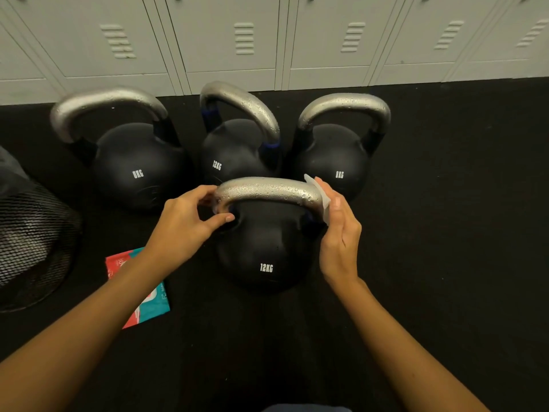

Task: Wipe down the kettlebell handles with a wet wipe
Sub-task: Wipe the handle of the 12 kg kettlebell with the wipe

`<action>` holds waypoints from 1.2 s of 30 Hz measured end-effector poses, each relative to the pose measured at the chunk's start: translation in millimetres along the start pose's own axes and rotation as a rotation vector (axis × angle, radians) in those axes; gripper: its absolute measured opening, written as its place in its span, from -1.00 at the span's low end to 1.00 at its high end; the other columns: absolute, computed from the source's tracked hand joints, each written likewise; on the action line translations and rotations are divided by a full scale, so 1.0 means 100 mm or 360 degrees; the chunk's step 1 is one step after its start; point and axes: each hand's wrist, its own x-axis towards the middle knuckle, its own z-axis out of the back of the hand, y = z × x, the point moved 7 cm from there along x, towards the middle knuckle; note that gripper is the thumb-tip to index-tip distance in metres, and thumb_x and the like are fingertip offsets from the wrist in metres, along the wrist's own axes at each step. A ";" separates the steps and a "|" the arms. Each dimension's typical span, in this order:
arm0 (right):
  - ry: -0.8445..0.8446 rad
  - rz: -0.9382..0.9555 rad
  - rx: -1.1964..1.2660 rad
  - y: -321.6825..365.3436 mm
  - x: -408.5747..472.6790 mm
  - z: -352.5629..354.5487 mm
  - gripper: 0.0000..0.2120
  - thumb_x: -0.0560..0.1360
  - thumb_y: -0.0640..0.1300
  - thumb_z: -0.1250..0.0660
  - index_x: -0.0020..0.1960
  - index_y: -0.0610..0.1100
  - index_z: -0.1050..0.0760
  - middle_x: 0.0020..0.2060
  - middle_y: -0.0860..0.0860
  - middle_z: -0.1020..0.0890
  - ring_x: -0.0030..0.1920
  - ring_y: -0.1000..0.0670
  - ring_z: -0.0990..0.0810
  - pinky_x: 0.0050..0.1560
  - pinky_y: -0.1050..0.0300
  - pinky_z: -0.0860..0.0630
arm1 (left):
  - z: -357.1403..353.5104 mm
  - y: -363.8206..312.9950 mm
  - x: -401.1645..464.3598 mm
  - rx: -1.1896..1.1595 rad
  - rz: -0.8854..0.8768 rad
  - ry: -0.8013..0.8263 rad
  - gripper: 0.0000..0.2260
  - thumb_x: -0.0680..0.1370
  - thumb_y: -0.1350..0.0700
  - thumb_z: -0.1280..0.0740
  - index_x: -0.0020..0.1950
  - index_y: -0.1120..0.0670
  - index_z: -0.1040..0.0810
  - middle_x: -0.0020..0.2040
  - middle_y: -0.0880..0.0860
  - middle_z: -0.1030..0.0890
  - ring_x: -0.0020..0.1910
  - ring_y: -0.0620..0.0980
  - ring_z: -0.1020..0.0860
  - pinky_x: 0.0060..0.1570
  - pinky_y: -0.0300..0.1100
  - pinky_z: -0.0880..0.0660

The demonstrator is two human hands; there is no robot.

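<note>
Silvery, bead-wet handle (269,188) of the near 12KG kettlebell (264,251) mid-wipe, on the black floor in front of the rest. Right hand (338,233), fingers near straight, pressing the wet wipe (322,200) against the handle's right bend; left hand (184,224) curled round its left end, steadying. Next, probably: dragging the wipe across the top without letting it slip. Counted: four kettlebells, one wipe, one wipes packet (142,304).
</note>
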 end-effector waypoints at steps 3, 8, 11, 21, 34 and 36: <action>-0.0047 -0.0376 0.0170 -0.17 -0.06 0.05 -0.56 0.71 -0.08 0.05 0.28 -0.21 -0.55 0.14 -0.01 -0.65 0.21 0.13 -0.57 0.23 0.25 -0.43 | 0.00 0.00 0.01 0.0013 -0.0002 0.0013 -0.58 0.40 0.09 -0.51 0.23 0.04 -0.54 0.01 -0.08 -0.59 -0.05 -0.29 -0.50 -0.07 -0.63 -0.30; 0.0168 -0.0798 -0.0087 -0.31 0.19 0.05 -0.63 0.57 0.01 -0.06 -0.13 -0.04 -0.62 -0.16 -0.03 -0.66 -0.10 0.09 -0.58 -0.05 0.13 -0.42 | 0.01 -0.02 0.01 0.0012 -0.0002 0.0032 -0.61 0.40 0.10 -0.51 0.20 0.04 -0.54 -0.03 -0.14 -0.54 -0.10 -0.41 -0.44 -0.10 -0.65 -0.29; 0.0298 -0.0826 -0.0270 -0.19 0.36 -0.06 -0.57 0.44 0.11 -0.01 -0.17 -0.01 -0.63 -0.11 -0.11 -0.67 -0.05 -0.07 -0.59 -0.03 0.02 -0.47 | 0.01 -0.02 0.03 0.0025 0.0004 0.0052 -0.60 0.40 0.09 -0.51 0.20 0.04 -0.53 -0.04 -0.15 -0.53 -0.07 -0.33 -0.47 -0.10 -0.63 -0.29; -0.0011 -0.0487 0.0198 0.05 -0.13 0.07 -0.66 0.68 -0.11 -0.09 0.36 -0.05 -0.52 0.26 0.11 -0.60 0.30 0.21 -0.49 0.29 0.29 -0.40 | 0.01 -0.01 0.03 0.0029 0.0009 0.0052 -0.59 0.39 0.08 -0.52 0.20 0.05 -0.54 -0.01 -0.12 -0.55 0.01 -0.21 -0.48 -0.09 -0.66 -0.27; 0.0131 -0.0030 -0.0086 0.30 -0.04 -0.10 -0.67 0.64 -0.17 -0.23 0.38 -0.15 -0.48 0.34 0.08 -0.53 0.44 0.17 -0.35 0.47 0.15 -0.27 | 0.01 -0.04 0.01 0.0030 -0.0035 0.0069 -0.60 0.41 0.08 -0.49 0.23 0.05 -0.52 0.03 -0.13 -0.53 0.01 -0.25 -0.44 -0.07 -0.67 -0.26; 0.0062 -0.0070 -0.0009 0.21 -0.11 -0.01 -0.66 0.64 -0.17 -0.22 0.40 -0.15 -0.45 0.35 0.08 -0.51 0.43 0.17 -0.37 0.45 0.18 -0.29 | 0.01 -0.03 0.01 0.0025 -0.0030 0.0066 -0.60 0.41 0.08 -0.50 0.22 0.05 -0.52 0.03 -0.13 -0.53 0.01 -0.26 -0.44 -0.08 -0.66 -0.27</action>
